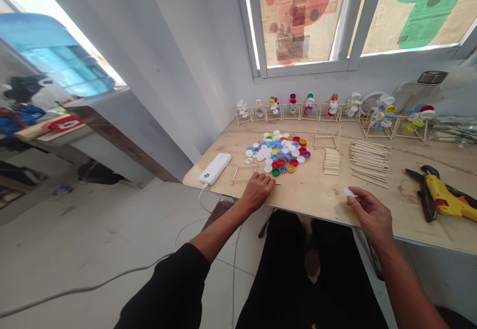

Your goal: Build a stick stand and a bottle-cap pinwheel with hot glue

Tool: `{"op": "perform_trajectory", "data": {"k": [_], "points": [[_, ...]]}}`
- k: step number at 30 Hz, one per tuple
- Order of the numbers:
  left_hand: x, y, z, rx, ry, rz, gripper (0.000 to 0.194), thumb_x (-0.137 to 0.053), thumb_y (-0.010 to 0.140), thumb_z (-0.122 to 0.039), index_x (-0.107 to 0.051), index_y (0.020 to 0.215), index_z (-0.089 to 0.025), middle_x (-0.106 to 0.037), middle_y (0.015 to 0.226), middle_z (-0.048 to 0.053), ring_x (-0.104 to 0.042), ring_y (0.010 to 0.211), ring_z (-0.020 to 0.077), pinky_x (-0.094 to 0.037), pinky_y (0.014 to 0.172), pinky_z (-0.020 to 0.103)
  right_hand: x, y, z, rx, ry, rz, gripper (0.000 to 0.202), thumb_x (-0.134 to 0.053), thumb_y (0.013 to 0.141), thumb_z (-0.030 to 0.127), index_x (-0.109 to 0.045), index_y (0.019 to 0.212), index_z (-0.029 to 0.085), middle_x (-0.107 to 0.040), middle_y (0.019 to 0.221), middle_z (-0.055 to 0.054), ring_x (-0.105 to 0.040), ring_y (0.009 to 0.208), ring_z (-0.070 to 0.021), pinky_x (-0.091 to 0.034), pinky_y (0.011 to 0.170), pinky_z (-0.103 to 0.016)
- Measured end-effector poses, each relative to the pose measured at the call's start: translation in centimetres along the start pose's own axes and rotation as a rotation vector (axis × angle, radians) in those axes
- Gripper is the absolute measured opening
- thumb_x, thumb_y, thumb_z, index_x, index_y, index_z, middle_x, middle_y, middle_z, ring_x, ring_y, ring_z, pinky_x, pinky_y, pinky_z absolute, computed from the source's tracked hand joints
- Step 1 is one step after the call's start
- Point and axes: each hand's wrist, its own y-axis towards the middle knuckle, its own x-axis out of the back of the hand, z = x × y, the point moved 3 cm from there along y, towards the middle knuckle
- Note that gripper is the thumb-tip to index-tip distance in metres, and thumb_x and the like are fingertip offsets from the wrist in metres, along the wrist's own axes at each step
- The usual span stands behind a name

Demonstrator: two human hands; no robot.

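My left hand (257,190) rests low on the wooden table, its fingers closed on a thin wooden stick (278,184) whose end pokes out to the right. Just left of that hand lies a small stick frame (244,172). Between thumb and fingers, my right hand (372,214) pinches a white bottle cap (349,192) above the table's front edge. A pile of colourful bottle caps (279,151) spreads beyond my left hand. Short sticks (331,161) and longer sticks (368,162) lie in bundles beyond my right hand.
Several cap pinwheels on stick stands (292,105) line the table's back. Another stick frame (327,138) stands before them. A white power bank (215,168) with a cable sits at the left. A yellow glue gun (447,195) and black-handled pliers (425,195) lie at the right.
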Motion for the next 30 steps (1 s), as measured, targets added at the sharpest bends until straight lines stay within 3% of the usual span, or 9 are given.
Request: {"op": "perform_trajectory", "data": {"k": [2, 6, 9, 16, 22, 27, 30], "points": [[-0.3, -1.0, 0.6, 0.085, -0.04, -0.068, 0.021, -0.037, 0.091, -0.018, -0.058, 0.09, -0.017, -0.063, 0.086, 0.009, -0.055, 0.082, 0.0216, -0.033, 0.072, 0.036, 0.0, 0.0, 0.0, -0.006, 0.005, 0.012, 0.041, -0.066, 0.07, 0.044, -0.065, 0.103, 0.019, -0.062, 0.073, -0.002, -0.057, 0.07, -0.0157, -0.047, 0.069, -0.029], [-1.4, -4.4, 3.0, 0.475, -0.057, -0.259, 0.02, -0.039, 0.091, -0.025, -0.057, 0.093, -0.017, -0.064, 0.083, 0.008, -0.056, 0.081, 0.0204, -0.035, 0.072, 0.034, -0.1, 0.0, 0.2, -0.014, 0.005, 0.013, 0.039, -0.066, 0.07, 0.044, -0.065, 0.101, 0.02, -0.062, 0.074, -0.002, -0.056, 0.07, -0.0157, -0.047, 0.069, -0.029], [-2.4, -6.4, 4.3, 0.578, -0.022, -0.32, 0.017, -0.041, 0.088, -0.02, -0.057, 0.092, -0.016, -0.065, 0.079, 0.008, -0.057, 0.076, 0.0207, -0.034, 0.068, 0.033, -0.2, -0.1, 0.5, -0.012, -0.016, -0.002, 0.038, -0.066, 0.07, 0.044, -0.066, 0.1, 0.02, -0.062, 0.076, -0.002, -0.056, 0.07, -0.0154, -0.048, 0.069, -0.028], [-3.8, -7.4, 7.0, 0.656, 0.075, -0.186, 0.018, -0.04, 0.085, -0.018, -0.059, 0.084, -0.017, -0.065, 0.077, 0.009, -0.057, 0.074, 0.0226, -0.033, 0.066, 0.034, 0.0, -0.1, 0.9, 0.029, -0.104, -0.042, 0.036, -0.065, 0.071, 0.044, -0.068, 0.097, 0.02, -0.063, 0.076, -0.003, -0.056, 0.068, -0.0154, -0.05, 0.067, -0.028], [-4.3, -8.4, 9.3, 0.827, 0.041, -0.075, 0.019, -0.044, 0.082, -0.017, -0.061, 0.091, -0.017, -0.066, 0.086, 0.009, -0.059, 0.084, 0.0245, -0.037, 0.074, 0.035, 0.1, -0.1, 0.9, 0.019, -0.119, -0.051, 0.035, -0.066, 0.07, 0.044, -0.068, 0.097, 0.021, -0.064, 0.078, -0.002, -0.058, 0.07, -0.015, -0.05, 0.067, -0.026], [-4.4, -8.8, 9.8, 1.011, -0.114, -0.117, 0.025, -0.047, 0.081, -0.019, -0.058, 0.104, -0.017, -0.065, 0.099, 0.009, -0.059, 0.093, 0.0233, -0.042, 0.077, 0.032, -0.1, -0.1, 1.0, -0.022, -0.109, -0.056, 0.036, -0.067, 0.069, 0.042, -0.068, 0.097, 0.021, -0.064, 0.076, -0.002, -0.057, 0.07, -0.0145, -0.05, 0.069, -0.026], [-4.5, -8.5, 10.1, 1.11, -0.222, -0.144, 0.039, -0.049, 0.081, -0.021, -0.049, 0.12, -0.018, -0.065, 0.104, 0.008, -0.06, 0.095, 0.0221, -0.043, 0.073, 0.029, -0.2, -0.1, 1.0, -0.048, -0.119, -0.054, 0.037, -0.066, 0.069, 0.043, -0.068, 0.099, 0.021, -0.064, 0.074, -0.001, -0.057, 0.071, -0.0149, -0.049, 0.071, -0.026]]}}
